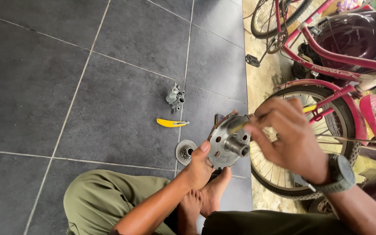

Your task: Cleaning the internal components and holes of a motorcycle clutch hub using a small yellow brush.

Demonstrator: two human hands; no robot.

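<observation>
Down on the grey tiles (109,95) lie a yellow knife (172,123), a small metal carburettor (175,97) and a toothed disc (185,152). Our left hand (199,167) clamps the round metal hub (228,141); our right hand (290,137) pinches a yellow-handled tool (240,125) against it, beside the pink bicycle (327,65).

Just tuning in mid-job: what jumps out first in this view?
At centre, the left hand props up a round metal hub disc with a short shaft, while the right hand, wearing a watch, works a yellow-handled tool against its rim. A pink bicycle fills the right side. On the dark tiled floor lie a yellow utility knife and a small metal assembly.
</observation>
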